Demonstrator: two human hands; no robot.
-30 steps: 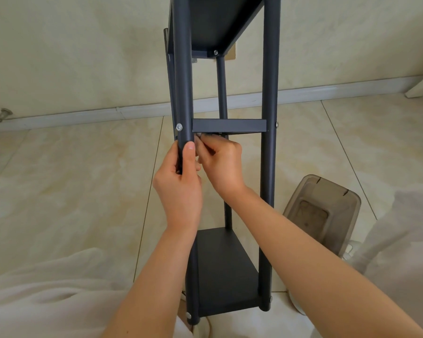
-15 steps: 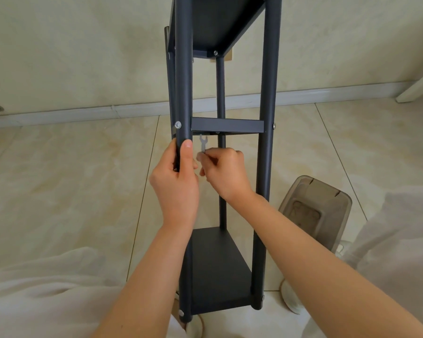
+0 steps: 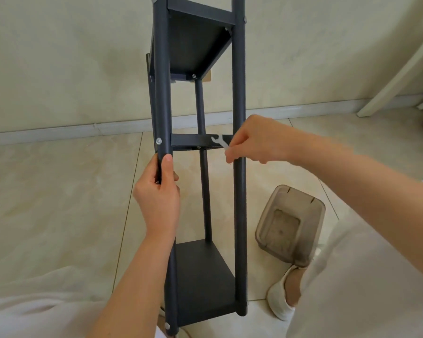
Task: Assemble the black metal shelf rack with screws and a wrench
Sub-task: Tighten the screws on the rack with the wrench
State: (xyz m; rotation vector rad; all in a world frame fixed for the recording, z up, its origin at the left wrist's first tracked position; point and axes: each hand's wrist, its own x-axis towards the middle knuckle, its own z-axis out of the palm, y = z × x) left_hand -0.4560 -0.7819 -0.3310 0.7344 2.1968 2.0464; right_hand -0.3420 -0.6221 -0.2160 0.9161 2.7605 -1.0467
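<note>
On tiled floor (image 3: 59, 191), rack (image 3: 238, 191) stands upright. Left hand (image 3: 156, 198) wraps near-left post below middle shelf; right hand (image 3: 254, 140) pinches small wrench (image 3: 219, 142) against near-right post.

So the right hand (image 3: 257, 140) isn't tucked in next to the left post of the shelf rack (image 3: 238, 191) anymore; it's swung across to the right post, level with the middle crossbar (image 3: 193, 140). The little wrench (image 3: 220, 141) is out from under that bar now, pinched in the fingers (image 3: 231, 154), open end up against the bar's front. Camera's tilted up too, more of the rack's upper shelf showing.
</note>
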